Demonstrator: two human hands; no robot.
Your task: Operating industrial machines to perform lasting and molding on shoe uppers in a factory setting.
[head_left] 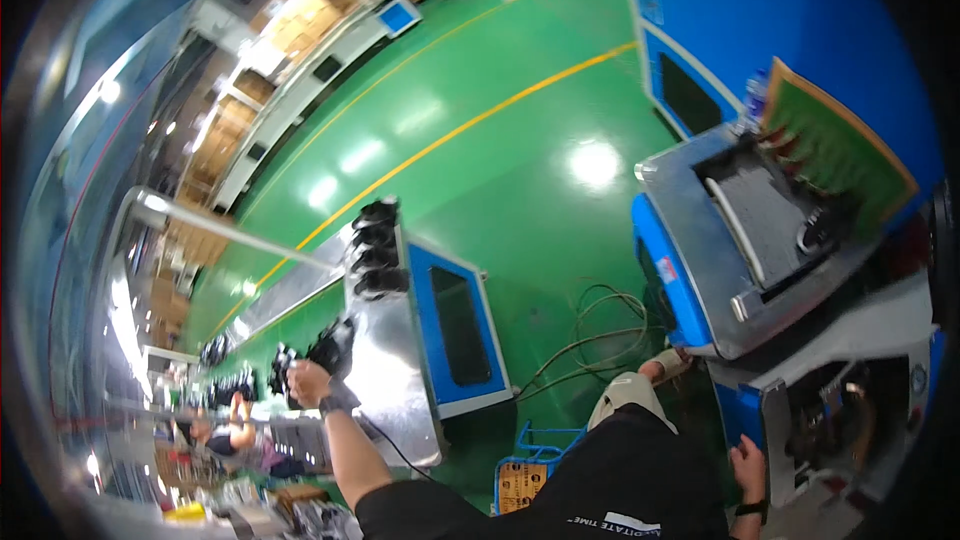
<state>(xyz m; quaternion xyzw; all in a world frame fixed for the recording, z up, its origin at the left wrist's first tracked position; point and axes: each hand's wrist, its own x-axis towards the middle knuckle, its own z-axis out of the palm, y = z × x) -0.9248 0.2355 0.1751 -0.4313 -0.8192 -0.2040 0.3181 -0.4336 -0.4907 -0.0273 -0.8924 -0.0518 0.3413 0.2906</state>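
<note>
Right hand: our right hand (747, 465) hangs half curled beside the grey machine (720, 390); we cannot tell whether it grips anything.
Left hand: our left hand (308, 383) reaches out, fingers bent over a black part (283, 368); we see them meet in the view but cannot tell whether the grasp is closed.
Table: we have the shiny metal table (390, 370) under our left side, a second black part (332, 345) at its edge just beyond our fingers.
Row: more black parts (376, 250) stand lined up at the table's far end.
Floor: we see green floor (480, 190) beyond.
Background: brown boxes (300, 15) are stacked far off.
</note>
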